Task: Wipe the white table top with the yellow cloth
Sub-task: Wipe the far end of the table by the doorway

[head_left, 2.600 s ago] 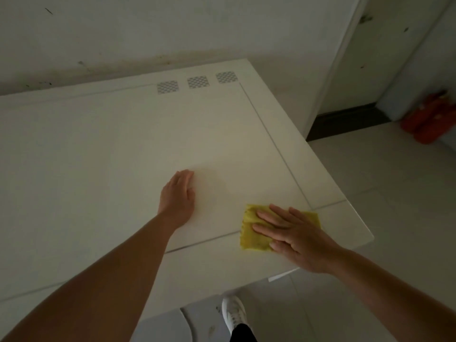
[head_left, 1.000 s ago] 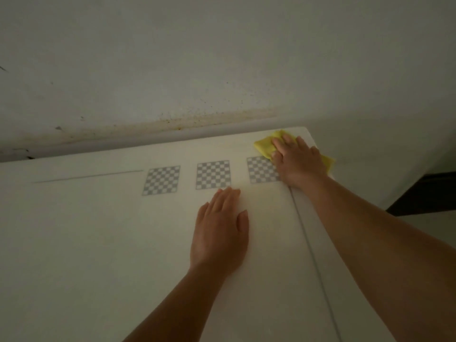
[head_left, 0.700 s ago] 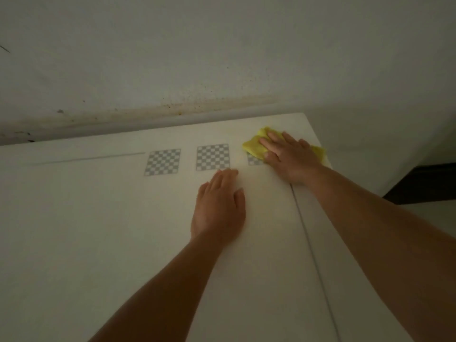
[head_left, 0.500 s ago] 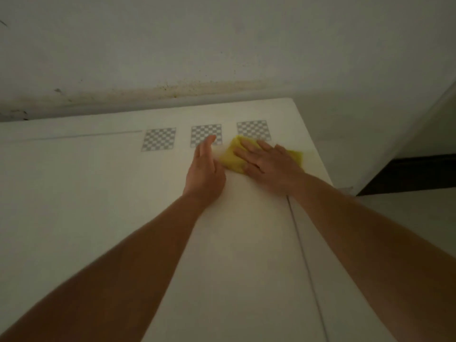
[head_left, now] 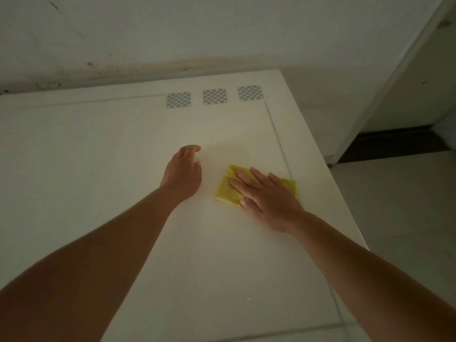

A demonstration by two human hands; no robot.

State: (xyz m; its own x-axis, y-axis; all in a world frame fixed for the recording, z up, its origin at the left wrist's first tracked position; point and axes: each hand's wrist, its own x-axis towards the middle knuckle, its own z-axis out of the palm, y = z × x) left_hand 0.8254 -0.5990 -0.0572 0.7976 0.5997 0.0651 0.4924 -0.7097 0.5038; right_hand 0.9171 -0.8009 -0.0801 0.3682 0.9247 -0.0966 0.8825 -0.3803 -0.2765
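Observation:
The folded yellow cloth (head_left: 228,188) lies flat on the white table top (head_left: 98,156), right of centre. My right hand (head_left: 265,197) presses down on it with the fingers spread, covering its middle; cloth edges show at the left and at the right. My left hand (head_left: 183,172) rests on the bare table just left of the cloth, fingers loosely curled and holding nothing. A small gap separates it from the cloth.
Three grey checkerboard squares (head_left: 214,96) sit near the table's far edge. A stained wall (head_left: 172,33) runs behind the table. The table's right edge (head_left: 328,174) drops to a pale tiled floor (head_left: 407,218), with a dark doorway gap (head_left: 394,144) beyond.
My right hand has dragged the cloth from the far right corner by the checkerboards back toward me. My left hand has also slid nearer along the table, and the view has tilted down.

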